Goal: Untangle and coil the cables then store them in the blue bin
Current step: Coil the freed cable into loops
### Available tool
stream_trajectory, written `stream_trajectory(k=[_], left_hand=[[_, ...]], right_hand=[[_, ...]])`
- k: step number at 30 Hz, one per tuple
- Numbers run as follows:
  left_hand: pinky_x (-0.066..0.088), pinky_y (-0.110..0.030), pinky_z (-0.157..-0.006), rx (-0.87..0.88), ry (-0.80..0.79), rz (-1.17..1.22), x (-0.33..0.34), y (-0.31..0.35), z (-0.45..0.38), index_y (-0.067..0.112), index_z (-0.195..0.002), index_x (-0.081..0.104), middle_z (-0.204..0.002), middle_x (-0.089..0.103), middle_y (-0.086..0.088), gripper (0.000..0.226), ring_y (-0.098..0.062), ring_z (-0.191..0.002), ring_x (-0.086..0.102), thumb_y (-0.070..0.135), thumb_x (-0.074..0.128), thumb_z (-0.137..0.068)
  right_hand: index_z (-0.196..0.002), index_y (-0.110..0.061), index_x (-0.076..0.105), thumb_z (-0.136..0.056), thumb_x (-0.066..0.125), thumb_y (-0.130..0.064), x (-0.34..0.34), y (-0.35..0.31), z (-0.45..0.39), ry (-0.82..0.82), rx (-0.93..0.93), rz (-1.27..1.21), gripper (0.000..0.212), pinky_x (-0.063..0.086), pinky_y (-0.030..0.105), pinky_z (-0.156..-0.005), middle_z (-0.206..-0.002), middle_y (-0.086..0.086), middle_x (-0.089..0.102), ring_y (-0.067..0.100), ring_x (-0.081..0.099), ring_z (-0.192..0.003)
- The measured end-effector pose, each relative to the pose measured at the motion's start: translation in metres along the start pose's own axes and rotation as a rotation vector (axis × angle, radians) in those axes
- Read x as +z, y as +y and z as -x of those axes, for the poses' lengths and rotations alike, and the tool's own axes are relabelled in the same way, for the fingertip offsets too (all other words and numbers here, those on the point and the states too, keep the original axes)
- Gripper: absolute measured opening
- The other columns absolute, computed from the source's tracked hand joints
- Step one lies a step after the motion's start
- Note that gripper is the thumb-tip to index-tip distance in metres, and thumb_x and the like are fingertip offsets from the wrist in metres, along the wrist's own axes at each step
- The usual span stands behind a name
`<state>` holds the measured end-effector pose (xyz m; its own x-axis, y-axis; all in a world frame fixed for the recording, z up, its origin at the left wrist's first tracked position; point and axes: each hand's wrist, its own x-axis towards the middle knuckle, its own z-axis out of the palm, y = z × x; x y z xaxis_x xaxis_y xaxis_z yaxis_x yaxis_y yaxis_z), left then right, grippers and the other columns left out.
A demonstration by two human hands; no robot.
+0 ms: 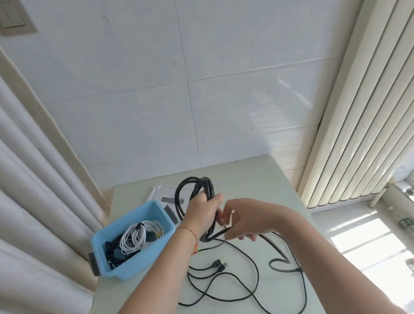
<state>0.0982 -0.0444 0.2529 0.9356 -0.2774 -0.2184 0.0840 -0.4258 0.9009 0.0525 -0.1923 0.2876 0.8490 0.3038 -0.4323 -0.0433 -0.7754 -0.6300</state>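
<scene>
Ideally the left hand [204,212] grips the black coil [194,189] firmly while the right hand [246,218] pinches the cable tail [215,235], feeding even loops without twists.

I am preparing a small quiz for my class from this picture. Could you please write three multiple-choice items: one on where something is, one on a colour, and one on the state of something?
1. Where does the blue bin stand on the table?
A. at its left edge
B. at its right edge
C. in the middle

2. What colour is the coiled cable lying uppermost in the bin?
A. red
B. white
C. green

3. What is the left hand doing?
A. resting flat on the table
B. reaching into the bin
C. gripping a black coil

Answers:
1 A, the bin sits by the left edge, near the curtain.
2 B, white loops lie over darker cables.
3 C, its fingers are curled round the raised black loops, while the right hand pinches a strand just beside it.
</scene>
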Motion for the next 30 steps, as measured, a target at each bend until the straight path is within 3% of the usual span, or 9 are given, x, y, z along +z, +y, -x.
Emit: stream_trajectory(k=[5, 8, 10, 13, 16, 19, 22, 27, 30], left_hand=[[0.050, -0.026, -0.060, -0.031, -0.140, -0.039, -0.003, -0.002, 0.005, 0.008, -0.082, 0.055, -0.058, 0.065, -0.010, 0.034, -0.023, -0.049, 0.061, 0.038, 0.053, -0.097], [0.042, -0.026, -0.048, -0.160, -0.294, 0.150, -0.004, 0.001, 0.012, 0.012, -0.072, 0.048, -0.050, 0.046, -0.005, 0.059, -0.020, -0.039, 0.041, 0.068, 0.044, -0.092], [0.030, -0.023, -0.045, -0.248, -0.497, 0.346, -0.009, 0.001, 0.019, 0.018, -0.068, 0.043, -0.048, 0.033, 0.001, 0.065, -0.014, -0.037, 0.027, 0.080, 0.034, -0.085], [0.034, -0.021, -0.048, -0.194, -0.804, 0.569, -0.021, -0.004, 0.024, 0.023, -0.070, 0.049, -0.043, 0.025, 0.010, 0.054, -0.006, -0.033, 0.024, 0.074, 0.049, -0.083], [0.042, -0.023, -0.047, -0.128, -0.879, 0.748, -0.027, -0.011, 0.021, 0.021, -0.068, 0.047, -0.038, 0.028, 0.012, 0.042, -0.004, -0.029, 0.030, 0.052, 0.071, -0.083], [0.045, -0.024, -0.048, -0.085, -0.821, 1.077, -0.038, -0.017, 0.010, 0.018, -0.067, 0.049, -0.037, 0.024, 0.010, 0.039, -0.006, -0.028, 0.032, 0.044, 0.066, -0.090], [0.042, -0.022, -0.053, -0.056, -0.660, 1.393, -0.053, -0.015, 0.000, 0.017, -0.066, 0.051, -0.038, 0.026, 0.008, 0.041, -0.009, -0.032, 0.027, 0.043, 0.054, -0.097], [0.038, -0.021, -0.052, -0.092, 0.090, 1.566, -0.061, -0.003, -0.009, 0.022, -0.065, 0.039, -0.043, 0.027, 0.009, 0.044, -0.009, -0.036, 0.031, 0.048, 0.044, -0.100], [0.035, -0.026, -0.059, -0.078, 0.264, 1.536, -0.060, -0.002, -0.014, 0.021, -0.067, 0.038, -0.049, 0.028, 0.006, 0.048, -0.012, -0.041, 0.034, 0.056, 0.043, -0.099]], right_hand=[[-0.094, -0.022, 0.058, -0.075, 0.056, 0.001, -0.009, 0.000, -0.003, 0.220, -0.097, -0.104, 0.030, 0.051, 0.032, -0.068, -0.092, -0.004, 0.067, 0.014, 0.059, -0.074], [-0.088, -0.023, 0.061, -0.075, 0.075, -0.013, -0.013, 0.001, -0.007, 0.335, -0.146, -0.107, 0.021, 0.047, 0.032, -0.069, -0.089, -0.002, 0.061, 0.011, 0.052, -0.070], [-0.080, -0.023, 0.058, -0.067, 0.087, -0.034, -0.018, 0.003, -0.007, 0.402, -0.114, -0.086, 0.033, 0.043, 0.028, -0.063, -0.080, -0.006, 0.058, 0.009, 0.048, -0.065], [-0.071, -0.016, 0.055, -0.055, 0.084, -0.063, -0.023, 0.009, -0.006, 0.473, -0.078, -0.152, 0.057, 0.032, 0.021, -0.054, -0.062, -0.010, 0.047, 0.007, 0.039, -0.056], [-0.074, -0.005, 0.058, -0.071, 0.081, -0.052, -0.025, 0.023, -0.007, 0.542, -0.085, -0.316, 0.053, 0.032, 0.020, -0.052, -0.059, -0.007, 0.043, 0.009, 0.037, -0.054], [-0.076, -0.005, 0.057, -0.086, 0.075, -0.031, -0.022, 0.048, -0.009, 0.587, -0.017, -0.489, 0.033, 0.047, 0.028, -0.059, -0.060, -0.005, 0.046, 0.012, 0.044, -0.057], [-0.081, -0.009, 0.061, -0.085, 0.075, -0.019, -0.012, 0.078, -0.013, 0.586, 0.111, -0.546, 0.017, 0.048, 0.032, -0.061, -0.063, -0.003, 0.051, 0.014, 0.047, -0.055], [-0.095, 0.001, 0.062, -0.086, 0.068, -0.005, 0.008, 0.097, -0.013, 0.500, 0.220, -0.516, 0.013, 0.049, 0.026, -0.054, -0.059, 0.002, 0.054, 0.016, 0.051, -0.047], [-0.094, 0.004, 0.059, -0.087, 0.065, 0.001, 0.013, 0.093, -0.014, 0.451, 0.231, -0.577, 0.011, 0.051, 0.029, -0.052, -0.063, 0.010, 0.058, 0.020, 0.053, -0.048]])
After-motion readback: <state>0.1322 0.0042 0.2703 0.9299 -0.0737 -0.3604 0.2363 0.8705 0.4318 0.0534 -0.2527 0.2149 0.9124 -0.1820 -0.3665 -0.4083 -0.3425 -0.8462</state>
